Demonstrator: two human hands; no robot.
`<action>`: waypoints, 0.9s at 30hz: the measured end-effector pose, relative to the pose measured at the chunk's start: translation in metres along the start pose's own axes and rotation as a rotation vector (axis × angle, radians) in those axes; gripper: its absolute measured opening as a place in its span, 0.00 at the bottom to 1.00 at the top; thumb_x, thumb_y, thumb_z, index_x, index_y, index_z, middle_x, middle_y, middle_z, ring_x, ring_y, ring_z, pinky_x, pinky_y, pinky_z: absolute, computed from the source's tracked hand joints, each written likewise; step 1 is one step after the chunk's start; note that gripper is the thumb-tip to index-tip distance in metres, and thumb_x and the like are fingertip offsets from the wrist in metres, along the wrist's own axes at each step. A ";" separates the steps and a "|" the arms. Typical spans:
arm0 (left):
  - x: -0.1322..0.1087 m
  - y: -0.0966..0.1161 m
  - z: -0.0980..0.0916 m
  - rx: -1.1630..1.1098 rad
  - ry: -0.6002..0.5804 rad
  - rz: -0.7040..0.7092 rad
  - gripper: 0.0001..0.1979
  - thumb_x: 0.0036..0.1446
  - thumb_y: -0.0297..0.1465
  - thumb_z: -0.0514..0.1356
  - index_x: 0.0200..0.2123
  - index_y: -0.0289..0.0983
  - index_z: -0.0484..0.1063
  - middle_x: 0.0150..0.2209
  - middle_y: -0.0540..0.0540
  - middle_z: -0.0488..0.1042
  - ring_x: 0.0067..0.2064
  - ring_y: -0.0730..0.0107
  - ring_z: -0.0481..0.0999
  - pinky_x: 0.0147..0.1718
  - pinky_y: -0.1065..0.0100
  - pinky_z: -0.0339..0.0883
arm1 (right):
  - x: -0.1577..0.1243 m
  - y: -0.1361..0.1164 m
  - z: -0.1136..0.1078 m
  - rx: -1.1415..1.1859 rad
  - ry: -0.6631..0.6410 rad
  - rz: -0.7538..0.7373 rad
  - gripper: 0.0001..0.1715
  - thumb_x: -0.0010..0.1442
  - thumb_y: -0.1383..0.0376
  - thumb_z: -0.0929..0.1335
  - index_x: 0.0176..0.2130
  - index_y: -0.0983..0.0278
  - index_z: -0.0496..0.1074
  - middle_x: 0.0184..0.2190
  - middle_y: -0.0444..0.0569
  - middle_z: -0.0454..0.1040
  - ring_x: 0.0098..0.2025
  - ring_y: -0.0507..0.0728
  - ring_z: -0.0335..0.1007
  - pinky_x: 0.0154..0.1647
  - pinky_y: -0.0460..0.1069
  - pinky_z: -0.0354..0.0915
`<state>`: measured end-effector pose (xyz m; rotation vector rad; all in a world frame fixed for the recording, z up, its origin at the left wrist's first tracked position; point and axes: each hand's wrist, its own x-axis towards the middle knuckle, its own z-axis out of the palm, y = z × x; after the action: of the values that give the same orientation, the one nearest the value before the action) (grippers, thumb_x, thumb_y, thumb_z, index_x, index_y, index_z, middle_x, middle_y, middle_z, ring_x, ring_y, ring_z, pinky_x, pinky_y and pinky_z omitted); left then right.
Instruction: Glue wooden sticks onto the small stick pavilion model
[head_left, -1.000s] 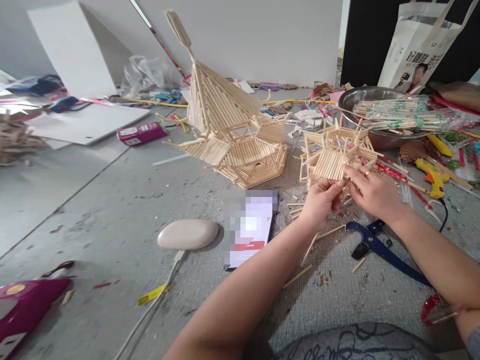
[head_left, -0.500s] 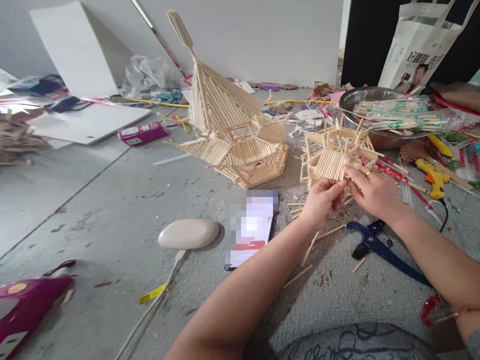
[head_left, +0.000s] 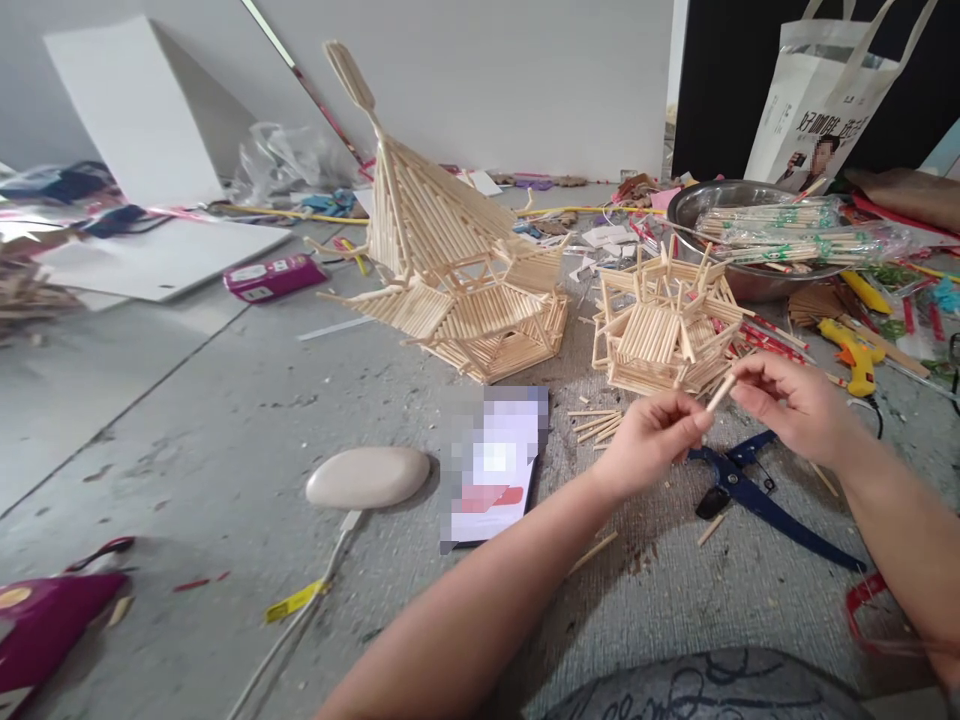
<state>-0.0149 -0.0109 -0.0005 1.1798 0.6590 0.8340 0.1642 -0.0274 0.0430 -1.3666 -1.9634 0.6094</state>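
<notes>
A short wooden stick is pinched at its lower end by my left hand. My right hand has its fingers closed on the stick's upper end. Just beyond my hands stands a small openwork model built of wooden sticks, partly covered by paneled slats. To its left rises a larger stick-built pavilion model with a pointed roof. Several loose cut sticks lie on the floor near my left hand. Blue-handled cutters rest below my hands.
A yellow glue gun lies to the right. Behind it, a metal bowl holds bagged sticks. On the left are a phone, a pale oval device with a cable, and purple packages. A white bag stands at the back.
Both hands have come away from the small model toward me and now hold a short stick between them. My right hand has shifted right. The view has moved slightly.
</notes>
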 end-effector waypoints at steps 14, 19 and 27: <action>-0.009 0.011 0.007 0.369 -0.097 0.026 0.10 0.55 0.35 0.54 0.25 0.35 0.65 0.20 0.52 0.68 0.20 0.81 0.61 0.22 0.74 0.57 | -0.013 -0.008 -0.007 -0.086 -0.143 0.062 0.17 0.58 0.52 0.62 0.32 0.62 0.68 0.23 0.43 0.71 0.24 0.50 0.65 0.24 0.45 0.58; -0.005 0.009 0.003 0.461 -0.011 0.057 0.11 0.56 0.35 0.53 0.25 0.35 0.65 0.23 0.50 0.71 0.20 0.81 0.61 0.21 0.74 0.57 | -0.042 0.000 -0.008 -0.756 -0.657 0.145 0.15 0.50 0.53 0.68 0.25 0.63 0.70 0.23 0.51 0.75 0.28 0.61 0.72 0.27 0.51 0.60; -0.005 0.007 0.004 0.441 0.007 0.088 0.09 0.56 0.34 0.53 0.28 0.35 0.65 0.23 0.50 0.71 0.20 0.81 0.61 0.22 0.74 0.57 | -0.073 0.007 0.002 -0.796 -0.703 0.262 0.09 0.54 0.66 0.62 0.31 0.64 0.71 0.29 0.55 0.77 0.33 0.63 0.74 0.30 0.51 0.61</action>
<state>-0.0158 -0.0165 0.0078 1.6133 0.8279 0.7880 0.1842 -0.0929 0.0182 -2.1155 -2.7932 0.4718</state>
